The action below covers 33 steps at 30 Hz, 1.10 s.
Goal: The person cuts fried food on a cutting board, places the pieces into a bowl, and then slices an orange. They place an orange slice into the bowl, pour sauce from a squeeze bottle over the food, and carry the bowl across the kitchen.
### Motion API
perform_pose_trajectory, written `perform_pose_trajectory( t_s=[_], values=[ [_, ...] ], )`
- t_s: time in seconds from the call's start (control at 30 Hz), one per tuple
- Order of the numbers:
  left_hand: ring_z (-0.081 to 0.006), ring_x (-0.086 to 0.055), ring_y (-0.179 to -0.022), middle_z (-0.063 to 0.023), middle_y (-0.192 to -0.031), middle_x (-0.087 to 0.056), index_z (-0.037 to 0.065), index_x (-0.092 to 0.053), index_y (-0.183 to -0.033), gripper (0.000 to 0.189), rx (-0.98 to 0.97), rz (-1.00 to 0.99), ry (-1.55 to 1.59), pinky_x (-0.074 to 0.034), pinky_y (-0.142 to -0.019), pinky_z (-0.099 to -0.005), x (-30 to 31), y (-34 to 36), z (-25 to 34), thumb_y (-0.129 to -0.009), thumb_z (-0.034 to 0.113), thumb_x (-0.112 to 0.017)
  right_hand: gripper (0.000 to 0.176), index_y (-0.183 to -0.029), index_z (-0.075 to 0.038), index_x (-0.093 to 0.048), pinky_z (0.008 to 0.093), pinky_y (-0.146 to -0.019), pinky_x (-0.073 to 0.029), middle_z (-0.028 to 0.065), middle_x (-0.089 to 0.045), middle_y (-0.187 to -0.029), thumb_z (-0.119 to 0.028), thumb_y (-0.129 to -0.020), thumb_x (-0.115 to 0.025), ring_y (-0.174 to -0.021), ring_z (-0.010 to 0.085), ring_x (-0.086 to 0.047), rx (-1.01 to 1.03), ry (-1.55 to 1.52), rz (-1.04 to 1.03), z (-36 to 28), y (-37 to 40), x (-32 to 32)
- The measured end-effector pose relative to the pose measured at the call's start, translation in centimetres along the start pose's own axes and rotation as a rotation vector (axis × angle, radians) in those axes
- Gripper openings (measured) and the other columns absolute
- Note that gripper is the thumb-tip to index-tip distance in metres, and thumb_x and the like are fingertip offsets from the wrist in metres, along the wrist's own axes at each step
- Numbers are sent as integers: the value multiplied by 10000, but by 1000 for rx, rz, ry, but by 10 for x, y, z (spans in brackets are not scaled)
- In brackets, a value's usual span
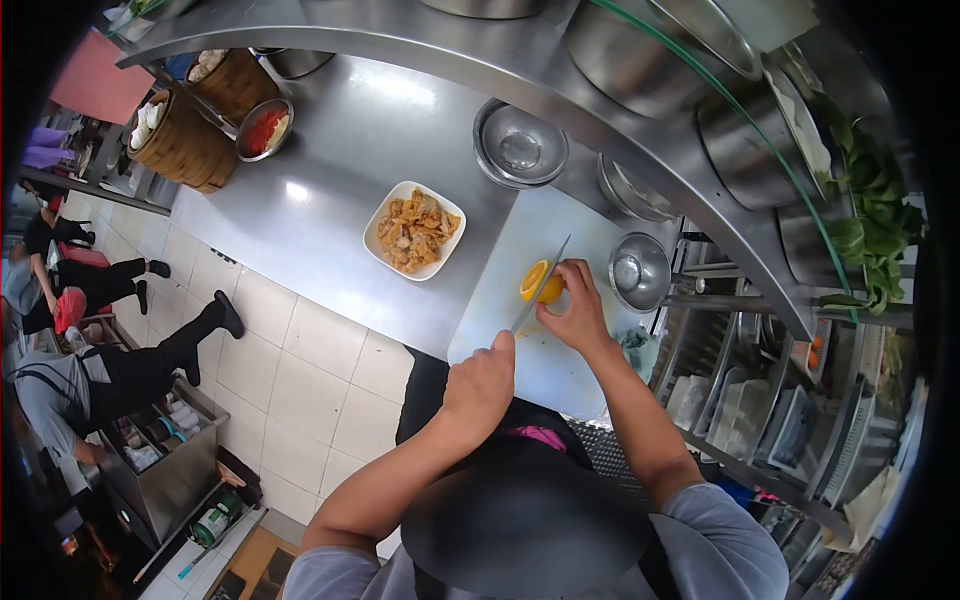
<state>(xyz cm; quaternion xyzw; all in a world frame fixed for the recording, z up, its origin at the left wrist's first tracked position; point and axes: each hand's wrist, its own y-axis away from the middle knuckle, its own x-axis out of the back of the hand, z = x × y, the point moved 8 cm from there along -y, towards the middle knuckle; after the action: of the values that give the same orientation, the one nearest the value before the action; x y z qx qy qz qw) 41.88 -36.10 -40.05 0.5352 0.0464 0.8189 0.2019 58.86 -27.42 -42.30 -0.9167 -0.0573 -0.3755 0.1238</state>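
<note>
My left hand (480, 388) is closed around the handle of a knife (524, 314), its blade pointing away from me across the cutting board. The blade lies against a cut orange (532, 277), whose round cut face shows on the left of the blade. Fingers of my right hand (576, 308) grip the orange from the right side, fingertips close to the blade. Beneath both is a white cutting board (500, 270) with small orange bits on it. To the left stands a white square bowl (371, 238) filled with golden-brown fried pieces (415, 232).
Metal bowls (640, 271) and stacked metal bowls (520, 146) stand around the board's far and right edges. Bamboo steamers (185, 145) and a bowl of red food (266, 130) are at far left. A metal shelf (440, 38) overhangs the counter. People (100, 385) are at left.
</note>
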Motion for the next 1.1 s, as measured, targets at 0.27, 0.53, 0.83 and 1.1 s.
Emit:
perform_pose_trajectory(
  t_s=[0.27,0.53,0.83,1.1],
  values=[
    [-387,-748,-675,-197,-710,-707,25,-495,-1019,101,-21,16,45,-615,-590,-478,-2,-8,3,-940,23,-558,574,-1219,-27,-555,399,-871,-575,148,-567,-1201,-50,-711,-821,-1070,321,-634,-12,-13,-4,3,0,1],
    [-333,-768,-688,-174,-741,-727,43,-506,-1004,79,-26,21,5,-628,-593,-428,-5,-23,7,-962,46,-573,559,-1202,-50,-554,420,-903,-547,149,-561,-1190,-69,-706,-813,-1071,359,-628,-21,-70,6,6,-1,1],
    [-416,-757,-708,-237,-741,-724,6,-503,-1048,130,-49,45,102,-621,-635,-503,-7,-45,6,-928,11,-553,572,-1224,-42,-565,398,-890,-600,133,-564,-1220,-36,-709,-813,-1102,302,-628,-2,-50,2,8,-2,1],
    [-420,-760,-722,-239,-753,-728,4,-500,-1053,141,-31,7,91,-623,-649,-504,-10,-39,4,-924,13,-556,578,-1212,-52,-546,401,-902,-554,143,-569,-1212,-57,-698,-809,-1067,333,-635,-37,-76,20,11,0,-1]
  ],
)
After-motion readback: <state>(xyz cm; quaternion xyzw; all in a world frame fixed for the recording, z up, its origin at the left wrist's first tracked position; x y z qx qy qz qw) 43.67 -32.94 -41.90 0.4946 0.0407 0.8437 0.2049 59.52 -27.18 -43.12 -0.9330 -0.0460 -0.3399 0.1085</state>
